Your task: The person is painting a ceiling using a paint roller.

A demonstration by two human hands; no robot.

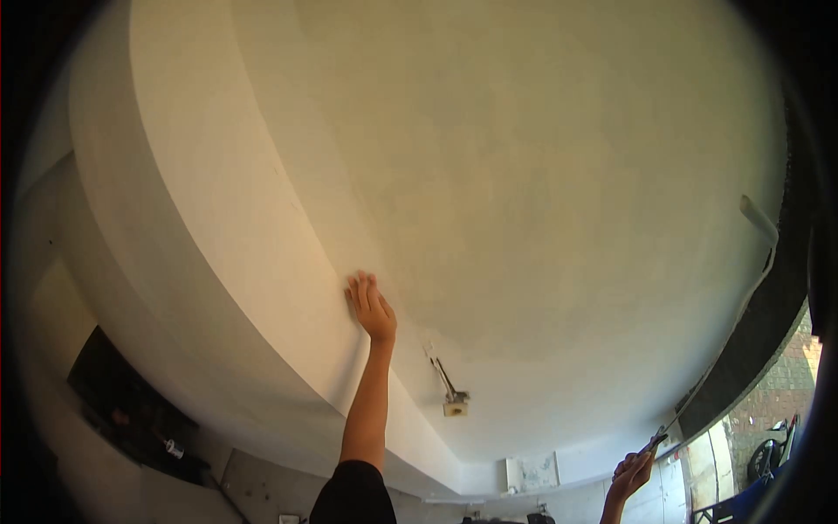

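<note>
My left hand (373, 307) reaches up with its fingers stretched out and lies against the pale surface where the white beam (218, 201) meets the broad ceiling (541, 192). Nothing is in it. Low on the right, my right hand (632, 476) is closed around the handle of a slim hand tool (658, 437). The tool's upper end looks dark and partly metallic; its exact kind is too small to make out. A small fixture (455, 403) with a yellowish block hangs on the ceiling to the right of my left forearm.
A pale bent strip (758, 217) hangs from the ceiling's right edge, beside a dark band (742, 367). Beyond lie brick paving (777, 384) and part of a wheeled vehicle (765, 458). A dark opening (122, 410) is at lower left. A white box-like fitting (529, 472) sits low on the far wall.
</note>
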